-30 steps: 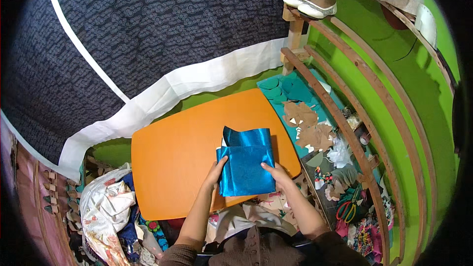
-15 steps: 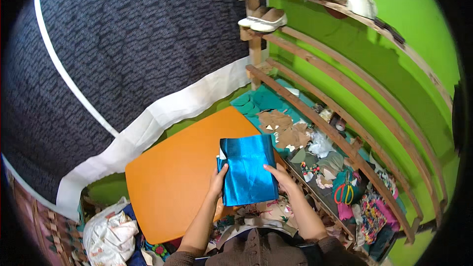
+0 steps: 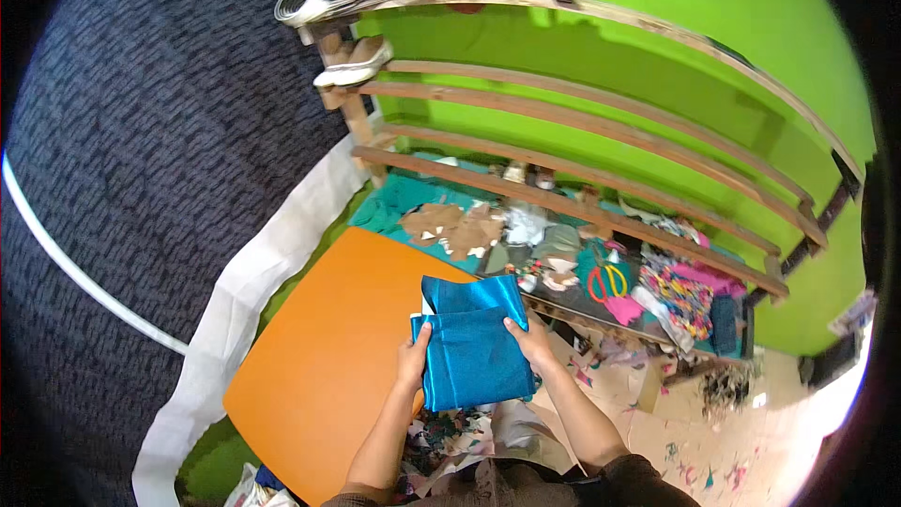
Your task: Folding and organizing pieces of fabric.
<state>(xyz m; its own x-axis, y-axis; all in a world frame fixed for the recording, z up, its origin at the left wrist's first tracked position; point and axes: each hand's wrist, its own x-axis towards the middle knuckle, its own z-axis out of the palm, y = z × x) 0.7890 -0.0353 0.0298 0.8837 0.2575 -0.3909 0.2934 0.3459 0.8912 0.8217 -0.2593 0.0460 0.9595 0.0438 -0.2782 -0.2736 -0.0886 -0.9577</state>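
A shiny blue sheet of material (image 3: 477, 357), folded into a rough rectangle, is held between both hands above the near right part of the orange table (image 3: 324, 347). My left hand (image 3: 411, 355) grips its left edge, thumb on top. On the opposite edge, my right hand (image 3: 533, 340) closes with its thumb over the front. The sheet's upper part bends at a crease, and a bit of white shows at its upper left. Most of my fingers are hidden beneath the material.
A wooden rack (image 3: 563, 202) runs along the green wall. Its low shelf bears brown scraps (image 3: 460, 228), scissors with red and yellow handles (image 3: 607, 284) and colourful cloth (image 3: 678, 296). Shoes (image 3: 355, 64) sit higher up. Scraps litter the floor (image 3: 694, 422). A dark curtain (image 3: 178, 131) hangs left.
My view has swung to the right, so more of the rack and floor shows. The blue sheet stays in both hands; its upper part is now bent along a crease.
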